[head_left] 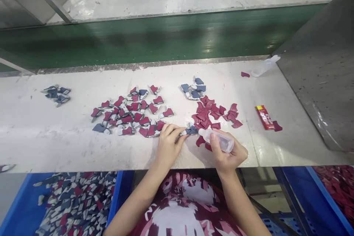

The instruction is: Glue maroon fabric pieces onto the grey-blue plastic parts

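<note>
Between the thumb and fingers of my left hand (170, 143) is a small blue-and-grey molded piece (190, 130), held against the tabletop. My right hand (229, 151) is wrapped round a clear squeeze bottle (219, 140), tilted so that its nozzle end meets or nearly meets the blue face of that piece. Loose dark-red flat pieces (204, 116) lie just beyond the bottle. To the left spreads a pile of grey pieces with red faces (135, 112). A small group of blue-faced pieces (195, 89) sits behind my hands.
A second bottle (265, 66) lies at the back right, near a red packet (264, 118). A metal panel (320, 70) bounds the right side. Beyond the table runs a green conveyor belt (166, 38). Blue bins (117, 195) filled with pieces stand below the front edge.
</note>
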`<action>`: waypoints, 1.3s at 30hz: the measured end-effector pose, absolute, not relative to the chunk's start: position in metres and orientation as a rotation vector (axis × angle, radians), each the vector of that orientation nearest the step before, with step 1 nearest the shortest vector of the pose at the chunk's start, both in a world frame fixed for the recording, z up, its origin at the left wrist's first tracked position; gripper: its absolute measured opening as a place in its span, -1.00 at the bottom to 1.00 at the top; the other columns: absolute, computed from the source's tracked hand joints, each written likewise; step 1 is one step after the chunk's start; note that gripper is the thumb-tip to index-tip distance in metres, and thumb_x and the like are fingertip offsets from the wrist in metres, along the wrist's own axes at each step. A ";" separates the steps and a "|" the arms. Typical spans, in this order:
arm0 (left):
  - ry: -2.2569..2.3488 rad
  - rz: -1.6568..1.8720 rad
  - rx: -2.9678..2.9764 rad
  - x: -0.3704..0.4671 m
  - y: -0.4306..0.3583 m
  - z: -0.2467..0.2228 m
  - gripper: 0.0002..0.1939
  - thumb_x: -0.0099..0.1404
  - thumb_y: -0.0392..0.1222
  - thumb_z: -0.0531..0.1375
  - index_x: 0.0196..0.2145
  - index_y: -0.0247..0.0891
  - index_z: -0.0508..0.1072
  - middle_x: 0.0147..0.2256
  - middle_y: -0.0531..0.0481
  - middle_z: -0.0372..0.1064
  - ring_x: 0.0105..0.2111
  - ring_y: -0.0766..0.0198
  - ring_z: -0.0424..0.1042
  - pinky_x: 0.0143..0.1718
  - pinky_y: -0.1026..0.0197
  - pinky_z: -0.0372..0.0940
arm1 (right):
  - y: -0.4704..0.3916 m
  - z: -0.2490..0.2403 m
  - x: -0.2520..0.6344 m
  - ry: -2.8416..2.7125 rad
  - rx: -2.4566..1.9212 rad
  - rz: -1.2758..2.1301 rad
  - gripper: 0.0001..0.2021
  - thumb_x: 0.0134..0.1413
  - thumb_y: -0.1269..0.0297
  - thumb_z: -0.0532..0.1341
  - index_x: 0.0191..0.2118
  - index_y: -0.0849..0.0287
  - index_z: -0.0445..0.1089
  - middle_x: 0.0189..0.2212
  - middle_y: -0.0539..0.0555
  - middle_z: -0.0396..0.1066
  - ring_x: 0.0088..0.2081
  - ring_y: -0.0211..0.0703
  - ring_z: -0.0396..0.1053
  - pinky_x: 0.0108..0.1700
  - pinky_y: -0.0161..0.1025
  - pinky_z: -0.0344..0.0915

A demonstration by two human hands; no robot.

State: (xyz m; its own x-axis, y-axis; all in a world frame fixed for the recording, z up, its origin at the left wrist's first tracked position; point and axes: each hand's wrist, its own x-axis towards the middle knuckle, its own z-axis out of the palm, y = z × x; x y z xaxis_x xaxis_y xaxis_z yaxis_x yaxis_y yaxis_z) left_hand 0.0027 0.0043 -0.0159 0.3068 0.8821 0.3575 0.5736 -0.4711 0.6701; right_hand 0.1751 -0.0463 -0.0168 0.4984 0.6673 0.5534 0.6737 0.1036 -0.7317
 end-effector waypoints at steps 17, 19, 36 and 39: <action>1.309 1.040 2.162 0.003 0.003 -0.017 -0.86 0.28 -0.33 0.33 -0.17 -0.25 0.57 -0.34 -0.02 0.47 -0.25 0.15 0.37 -0.19 0.12 0.31 | -0.048 -0.017 0.175 -1.108 -1.592 -0.005 -0.84 0.13 0.20 0.33 -0.26 0.18 0.57 -0.47 0.06 0.57 -0.47 -0.13 0.51 -0.41 -0.26 0.40; 1.314 1.042 2.160 0.003 0.003 -0.018 -0.86 0.29 -0.32 0.33 -0.17 -0.24 0.58 -0.36 -0.01 0.45 -0.26 0.15 0.37 -0.20 0.12 0.31 | -0.050 -0.018 0.175 -1.092 -1.581 0.001 -0.85 0.13 0.22 0.33 -0.27 0.18 0.56 -0.46 0.07 0.56 -0.48 -0.13 0.50 -0.41 -0.26 0.39; 1.309 1.068 2.145 0.004 0.002 -0.017 -0.87 0.32 -0.29 0.31 -0.16 -0.23 0.58 -0.38 0.00 0.41 -0.28 0.17 0.36 -0.22 0.12 0.32 | -0.054 -0.019 0.174 -1.048 -1.580 0.061 -0.80 0.11 0.14 0.31 -0.33 0.18 0.53 -0.47 0.08 0.55 -0.47 -0.10 0.49 -0.42 -0.22 0.39; 1.299 1.079 2.135 0.004 0.002 -0.018 -0.86 0.30 -0.32 0.32 -0.16 -0.26 0.58 -0.37 -0.01 0.42 -0.27 0.16 0.37 -0.23 0.13 0.32 | -0.054 -0.019 0.172 -1.064 -1.570 0.081 -0.82 0.11 0.16 0.31 -0.32 0.17 0.54 -0.46 0.08 0.55 -0.48 -0.12 0.49 -0.42 -0.24 0.39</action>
